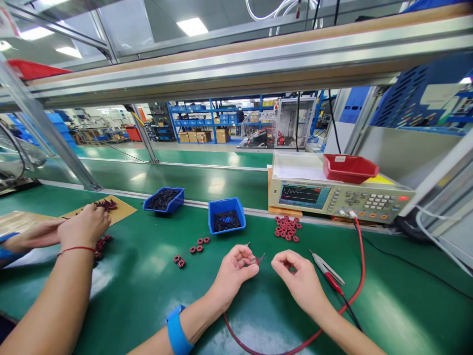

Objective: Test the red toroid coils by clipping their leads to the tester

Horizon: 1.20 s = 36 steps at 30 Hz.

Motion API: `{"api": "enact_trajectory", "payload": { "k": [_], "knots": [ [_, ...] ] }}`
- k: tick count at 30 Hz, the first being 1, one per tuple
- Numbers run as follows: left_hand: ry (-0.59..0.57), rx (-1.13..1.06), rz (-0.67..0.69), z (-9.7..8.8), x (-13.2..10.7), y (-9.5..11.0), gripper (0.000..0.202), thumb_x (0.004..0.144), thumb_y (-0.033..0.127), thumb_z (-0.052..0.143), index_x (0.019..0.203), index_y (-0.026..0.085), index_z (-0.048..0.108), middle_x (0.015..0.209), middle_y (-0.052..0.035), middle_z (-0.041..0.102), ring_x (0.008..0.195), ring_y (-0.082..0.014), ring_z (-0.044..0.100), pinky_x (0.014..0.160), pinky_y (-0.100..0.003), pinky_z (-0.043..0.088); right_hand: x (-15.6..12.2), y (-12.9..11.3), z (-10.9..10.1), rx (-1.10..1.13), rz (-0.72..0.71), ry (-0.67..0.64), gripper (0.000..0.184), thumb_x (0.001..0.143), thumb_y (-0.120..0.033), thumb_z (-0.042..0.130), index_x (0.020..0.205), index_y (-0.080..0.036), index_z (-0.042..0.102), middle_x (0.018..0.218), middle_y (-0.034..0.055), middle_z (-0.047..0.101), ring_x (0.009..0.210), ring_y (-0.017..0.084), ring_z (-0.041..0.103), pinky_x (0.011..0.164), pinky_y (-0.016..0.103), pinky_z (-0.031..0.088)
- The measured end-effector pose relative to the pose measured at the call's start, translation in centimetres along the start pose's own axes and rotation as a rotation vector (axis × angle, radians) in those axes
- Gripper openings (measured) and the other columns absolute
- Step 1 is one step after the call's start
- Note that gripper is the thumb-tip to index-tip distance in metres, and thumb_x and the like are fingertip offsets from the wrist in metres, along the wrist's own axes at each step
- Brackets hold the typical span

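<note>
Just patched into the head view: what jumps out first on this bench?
The left hand and right hand pinch a small wired coil at centre front. Behind them lies a pile of red coils before a lit tester. At far left, a co-worker's hands handle more coils.

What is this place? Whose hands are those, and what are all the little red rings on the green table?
This picture comes from a camera worn on a person's head, looking down at their own hands. The left hand, with a blue wristband, pinches a small red ring with thin wires sticking out. The right hand is close beside it. The arms at the far left belong to a co-worker's hands.

On the green table lie more red rings, some loose and some in a pile. Two blue bins hold dark parts. The beige box with a screen is a measuring machine; a red cable runs from it to a probe clip lying on the table.
</note>
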<state>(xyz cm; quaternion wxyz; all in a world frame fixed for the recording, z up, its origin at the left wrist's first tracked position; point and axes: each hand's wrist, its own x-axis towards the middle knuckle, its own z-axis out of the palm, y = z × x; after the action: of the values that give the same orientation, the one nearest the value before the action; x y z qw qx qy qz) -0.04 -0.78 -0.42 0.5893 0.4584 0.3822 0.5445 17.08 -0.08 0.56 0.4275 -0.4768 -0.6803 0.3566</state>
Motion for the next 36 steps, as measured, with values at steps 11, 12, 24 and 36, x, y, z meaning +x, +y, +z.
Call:
{"api": "enact_trajectory", "payload": {
  "k": [11,12,24,36],
  "knots": [
    [-0.042,-0.049,-0.048,0.6,-0.6,-0.2,0.032,0.060,0.013,0.077,0.079,0.016,0.051,0.075,0.0021,0.056,0.073,-0.0098,0.051,0.067,-0.021,0.041,-0.3,-0.1,1.1,0.094,0.009,-0.050,0.016,0.075,-0.033,0.060,0.071,-0.018,0.063,0.069,0.0010,0.057,0.061,0.013,0.049,0.058,0.025,0.039],
    [-0.048,-0.053,-0.052,0.6,-0.6,-0.2,0.033,0.060,0.013,0.077,0.079,0.016,0.051,0.074,0.0020,0.056,0.073,-0.0098,0.051,0.067,-0.020,0.041,-0.3,-0.2,1.0,0.091,0.006,-0.048,0.016,0.075,-0.033,0.060,0.070,-0.018,0.063,0.068,0.0009,0.057,0.060,0.013,0.049,0.057,0.025,0.038],
    [0.001,-0.284,-0.184,1.2,-0.8,0.3,0.032,0.060,0.023,0.080,0.079,0.015,0.056,0.074,0.0002,0.060,0.067,-0.0093,0.057,0.070,-0.022,0.046,-0.4,-0.4,0.8,0.110,-0.006,-0.024,0.019,0.079,-0.031,0.054,0.066,-0.017,0.059,0.067,0.0008,0.055,0.062,0.013,0.049,0.056,0.024,0.038],
    [0.022,-0.368,-0.236,0.8,-0.6,0.0,0.032,0.064,0.022,0.079,0.084,0.015,0.054,0.076,0.0009,0.061,0.071,-0.0092,0.061,0.076,-0.022,0.048,-0.3,0.4,0.6,0.091,0.018,0.020,0.019,0.078,-0.032,0.054,0.066,-0.018,0.055,0.065,0.0004,0.055,0.063,0.015,0.049,0.060,0.025,0.040]
  ]
}}
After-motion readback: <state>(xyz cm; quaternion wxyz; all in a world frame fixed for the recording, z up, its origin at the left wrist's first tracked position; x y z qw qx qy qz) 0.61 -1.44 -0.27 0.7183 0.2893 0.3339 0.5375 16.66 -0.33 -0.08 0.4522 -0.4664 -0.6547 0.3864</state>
